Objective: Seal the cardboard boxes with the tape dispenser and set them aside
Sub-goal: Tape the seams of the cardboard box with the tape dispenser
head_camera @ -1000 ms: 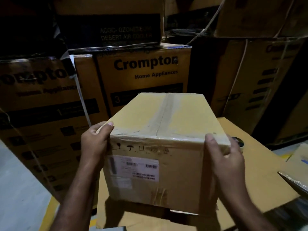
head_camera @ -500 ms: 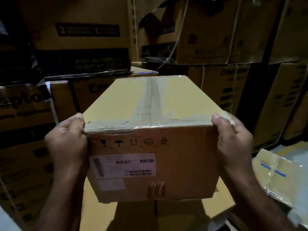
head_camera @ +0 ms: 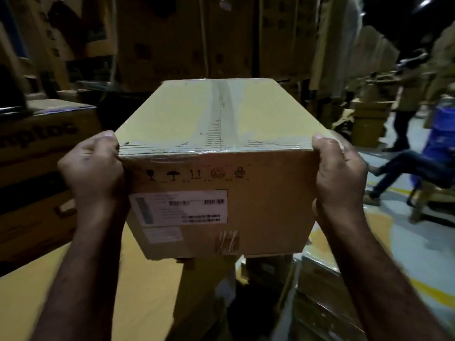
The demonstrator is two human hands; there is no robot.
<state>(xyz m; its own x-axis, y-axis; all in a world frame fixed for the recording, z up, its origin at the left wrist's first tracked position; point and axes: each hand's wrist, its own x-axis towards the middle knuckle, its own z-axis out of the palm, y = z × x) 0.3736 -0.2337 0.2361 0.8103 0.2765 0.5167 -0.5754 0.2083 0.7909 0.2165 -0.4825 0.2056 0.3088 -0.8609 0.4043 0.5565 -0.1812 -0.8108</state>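
Observation:
A taped brown cardboard box [head_camera: 221,134] fills the middle of the view, held up off the surface. Clear tape runs along its top seam and across its near top edge. A white barcode label is stuck on its near face. My left hand [head_camera: 94,166] grips the box's left side with the thumb on the top corner. My right hand [head_camera: 341,168] grips the right side the same way. The tape dispenser is not in view.
A flat cardboard surface [head_camera: 138,291] lies below the box at lower left. Printed cartons [head_camera: 37,153] are stacked on the left and tall stacks [head_camera: 197,38] behind. On the right, a standing person [head_camera: 406,94] and a seated person [head_camera: 403,168] are in the aisle.
The box has been lifted higher and carried to the right, off the flat cardboard. The view has swung right, bringing the aisle and people into sight. Both hands keep their grip.

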